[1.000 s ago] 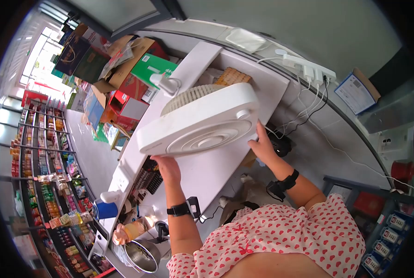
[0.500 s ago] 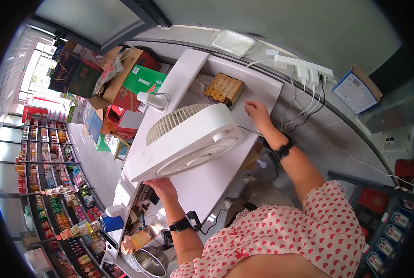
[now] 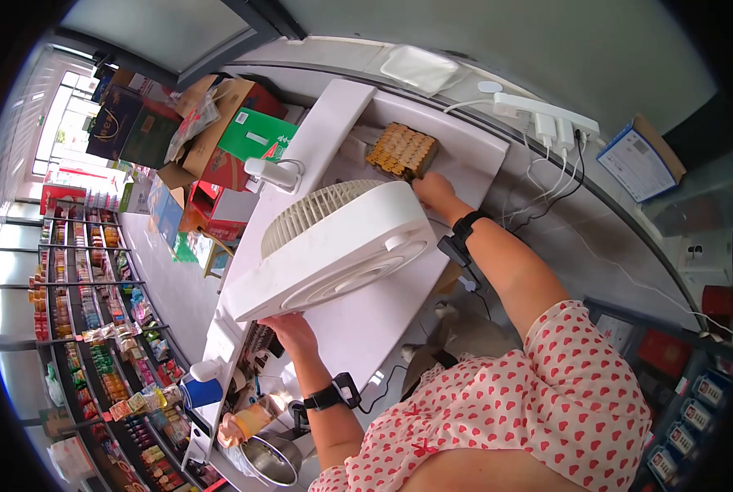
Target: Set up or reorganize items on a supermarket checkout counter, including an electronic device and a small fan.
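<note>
A white box-shaped fan [image 3: 333, 254] with a ribbed round grille stands tilted over the white desk. My left hand [image 3: 294, 334] is closed around its lower edge, with the fingers partly hidden beneath it. At the fan's far right corner is my right hand [image 3: 437, 193], its fingers curled in beside the near corner of a yellow-brown block of small packed pieces [image 3: 401, 150]. What those fingers hold, if anything, is hidden. The block lies in the desk's far recessed corner.
The white desk [image 3: 346, 340] has a raised ledge on which a white device [image 3: 271, 174] stands. A power strip [image 3: 547, 113] with plugs and cables lies right. Cardboard boxes [image 3: 223, 123] are piled beyond the desk; stocked shelves [image 3: 95, 303] stand left. A metal bowl [image 3: 269, 461] sits lower left.
My right hand has moved left, to the near corner of the yellow-brown block and the fan's edge, and its fingers have curled. My left hand keeps its hold on the fan.
</note>
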A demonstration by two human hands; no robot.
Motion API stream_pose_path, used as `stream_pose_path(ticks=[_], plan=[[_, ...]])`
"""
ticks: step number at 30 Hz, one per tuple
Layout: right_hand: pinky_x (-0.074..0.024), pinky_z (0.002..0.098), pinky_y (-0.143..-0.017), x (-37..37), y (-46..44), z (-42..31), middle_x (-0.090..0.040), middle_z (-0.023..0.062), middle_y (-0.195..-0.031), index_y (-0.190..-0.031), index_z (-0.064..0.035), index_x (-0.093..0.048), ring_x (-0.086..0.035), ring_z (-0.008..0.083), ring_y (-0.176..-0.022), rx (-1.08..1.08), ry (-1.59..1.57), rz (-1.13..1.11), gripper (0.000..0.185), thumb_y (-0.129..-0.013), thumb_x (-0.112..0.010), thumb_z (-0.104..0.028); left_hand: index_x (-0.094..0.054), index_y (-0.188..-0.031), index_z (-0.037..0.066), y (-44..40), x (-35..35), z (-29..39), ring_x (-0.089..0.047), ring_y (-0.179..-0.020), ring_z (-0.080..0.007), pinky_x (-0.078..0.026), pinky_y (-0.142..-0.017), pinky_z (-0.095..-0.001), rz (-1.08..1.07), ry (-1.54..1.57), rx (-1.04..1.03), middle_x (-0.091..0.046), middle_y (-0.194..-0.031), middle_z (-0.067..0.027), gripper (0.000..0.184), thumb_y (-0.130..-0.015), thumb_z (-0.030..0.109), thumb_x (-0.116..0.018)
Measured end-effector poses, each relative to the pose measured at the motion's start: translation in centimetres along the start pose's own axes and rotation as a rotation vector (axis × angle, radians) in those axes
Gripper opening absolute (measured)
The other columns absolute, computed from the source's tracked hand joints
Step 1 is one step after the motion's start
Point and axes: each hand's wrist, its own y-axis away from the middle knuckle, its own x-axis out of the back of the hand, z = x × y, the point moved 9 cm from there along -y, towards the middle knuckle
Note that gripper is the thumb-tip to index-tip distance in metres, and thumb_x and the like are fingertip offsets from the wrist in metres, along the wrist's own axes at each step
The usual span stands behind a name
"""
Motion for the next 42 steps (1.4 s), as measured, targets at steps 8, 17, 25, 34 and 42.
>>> stream_pose_path(ticks=[8,17,25,34,42], plan=[[-0.0502,0.0404,-0.065,1.7,1.3,1.1,-0.067,0.0108,-0.064,-0.070,-0.0027,-0.067,-0.066,0.0278,-0.063,0.014,-0.013,0.089,0.033,-0.081,-0.044,-0.024,-0.019,-0.150,0.018,-0.2,0.4,-0.3,-0.020,-0.141,-0.0216,-0.016,-0.114,-0.0393,0.029,-0.002,0.020,-0.022,-0.155,-0.0028,0.079,-0.091,0.070,-0.020],[-0.0461,0.0369,-0.053,3.3,6.3,9.9,-0.066,0.0104,-0.061,-0.072,-0.0020,-0.064,-0.062,0.0226,-0.059,-0.032,-0.422,0.133,0.032,-0.083,-0.043,-0.024,-0.022,-0.149,0.019,-0.2,0.2,-0.2,-0.022,-0.140,-0.0196,-0.018,-0.114,-0.0389,0.009,0.010,0.004,-0.024,-0.153,-0.0020,0.074,-0.093,0.068,-0.022],[-0.0417,0.0306,-0.045,2.7,10.3,11.9,-0.066,0.0138,-0.065,-0.081,0.0050,-0.061,-0.060,0.0183,-0.053,-0.012,-0.777,0.200,0.029,-0.084,-0.047,-0.020,-0.027,-0.147,0.019,-0.2,-0.4,0.2,-0.031,-0.134,-0.0180,-0.025,-0.109,-0.0360,-0.029,0.008,-0.032,-0.033,-0.148,-0.0017,0.071,-0.093,0.066,-0.024],[-0.0484,0.0329,-0.065,2.9,9.5,10.7,-0.066,0.0222,-0.077,-0.086,0.0125,-0.059,-0.067,0.0282,-0.067,-0.024,-0.993,0.328,0.031,-0.084,-0.048,-0.016,-0.026,-0.147,0.018,-0.6,0.1,-0.4,-0.029,-0.135,-0.0180,-0.025,-0.110,-0.0353,-0.045,0.091,0.007,-0.032,-0.149,-0.0020,0.071,-0.094,0.065,-0.024],[-0.0371,0.0318,-0.042,2.1,9.6,12.2,-0.067,0.0162,-0.073,-0.088,0.0087,-0.060,-0.065,0.0237,-0.063,-0.042,-0.969,0.284,0.032,-0.084,-0.048,-0.021,-0.024,-0.147,0.016,0.2,-1.6,0.4,-0.027,-0.137,-0.0199,-0.019,-0.114,-0.0371,-0.010,0.072,0.044,-0.029,-0.150,-0.0025,0.073,-0.094,0.065,-0.021]])
